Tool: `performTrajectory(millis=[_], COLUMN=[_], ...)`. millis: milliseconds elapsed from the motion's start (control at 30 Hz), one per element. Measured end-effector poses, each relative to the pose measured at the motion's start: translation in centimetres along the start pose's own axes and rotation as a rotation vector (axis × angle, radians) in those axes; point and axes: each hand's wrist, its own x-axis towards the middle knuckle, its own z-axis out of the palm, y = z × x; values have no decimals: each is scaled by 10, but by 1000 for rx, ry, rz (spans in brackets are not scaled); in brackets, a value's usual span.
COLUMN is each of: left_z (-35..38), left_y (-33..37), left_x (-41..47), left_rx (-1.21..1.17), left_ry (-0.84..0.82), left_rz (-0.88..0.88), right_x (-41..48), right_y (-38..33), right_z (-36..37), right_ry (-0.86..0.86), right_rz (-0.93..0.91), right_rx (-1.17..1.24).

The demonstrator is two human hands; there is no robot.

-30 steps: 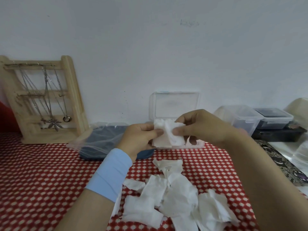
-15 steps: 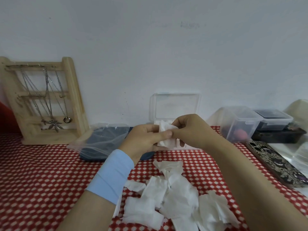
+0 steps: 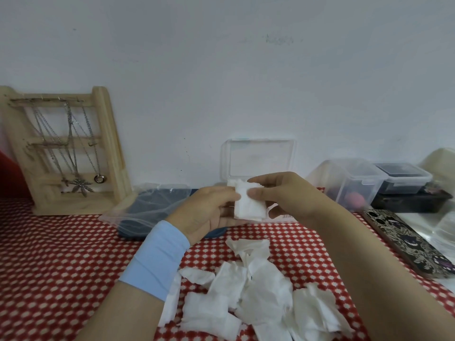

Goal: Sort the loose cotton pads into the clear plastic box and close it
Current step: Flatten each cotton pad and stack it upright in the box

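Observation:
A small stack of white cotton pads (image 3: 250,205) is held between both hands above the table. My left hand (image 3: 206,212), with a light blue wristband, grips its left edge. My right hand (image 3: 283,195) pinches its top right with thumb and fingers. Right behind them stands the clear plastic box (image 3: 258,156), its lid upright against the wall; the base is mostly hidden by my hands. Several loose cotton pads (image 3: 253,291) lie in a heap on the red-and-white checked cloth near me.
A wooden necklace stand (image 3: 64,151) leans at the far left. A clear bag over a dark blue item (image 3: 152,205) lies left of the box. Lidded plastic containers (image 3: 354,180) and a patterned phone (image 3: 406,239) sit at the right.
The pads in my hands have been squared up into a neater stack and now hang lower, with more of them showing. Both hands stay in front of the box.

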Motion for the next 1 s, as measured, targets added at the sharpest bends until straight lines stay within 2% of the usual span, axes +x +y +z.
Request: performTrajectory(millis=[167,267,500,667,800,900,1000], left_z=[4,5,9,14,13,20,23], left_y=[-3,0,17,40,39,25,16], left_x=[3,1,-5,19,46,61,67], left_rx=[168,245,546,676,1005,1202,1441], left_ry=[145,179,95,65,208,191,129], left_rz=[24,86,171,160,266,299,209], right_x=[3,-1,-7,-2,12,20,26], right_y=[4,1,-6,-22,-24,-22,-19], right_z=[-4,-10,-16,-26,-44,-47,-46], right_ry=[-64,-172,-217,-61,186,172,94], right_rz=[-3,24,6,-35,-4,29,66], right_rx=[44,6,-25,-225,-149,-164,-244])
